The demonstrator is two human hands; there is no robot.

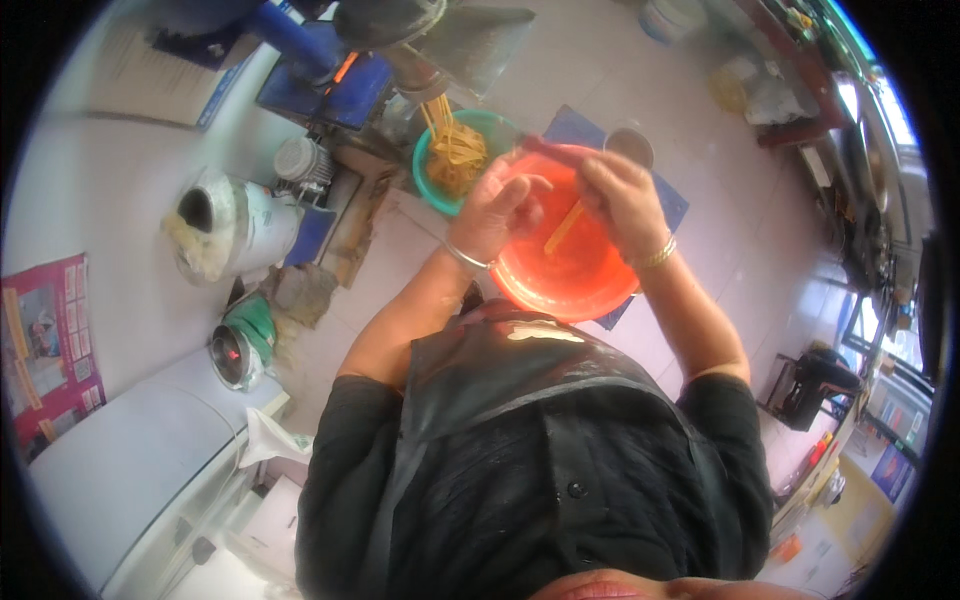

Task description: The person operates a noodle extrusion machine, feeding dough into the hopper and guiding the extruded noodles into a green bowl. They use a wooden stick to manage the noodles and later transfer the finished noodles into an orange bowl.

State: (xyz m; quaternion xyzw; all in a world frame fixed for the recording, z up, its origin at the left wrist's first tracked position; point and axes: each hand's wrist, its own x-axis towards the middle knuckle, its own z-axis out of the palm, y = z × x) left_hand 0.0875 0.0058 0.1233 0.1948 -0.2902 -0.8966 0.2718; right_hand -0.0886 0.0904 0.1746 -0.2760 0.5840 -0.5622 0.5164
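Orange basin [575, 285] below hands [500, 212] [625, 195], dk-red stick [553, 150] in R, grn tub [421, 172] nr

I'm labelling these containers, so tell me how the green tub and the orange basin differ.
The green tub looks smaller than the orange basin.
The green tub holds heaped yellow strands; against the orange basin, one narrow yellow piece shows.
The green tub sits higher in view than the orange basin.
Both are round and open-topped.
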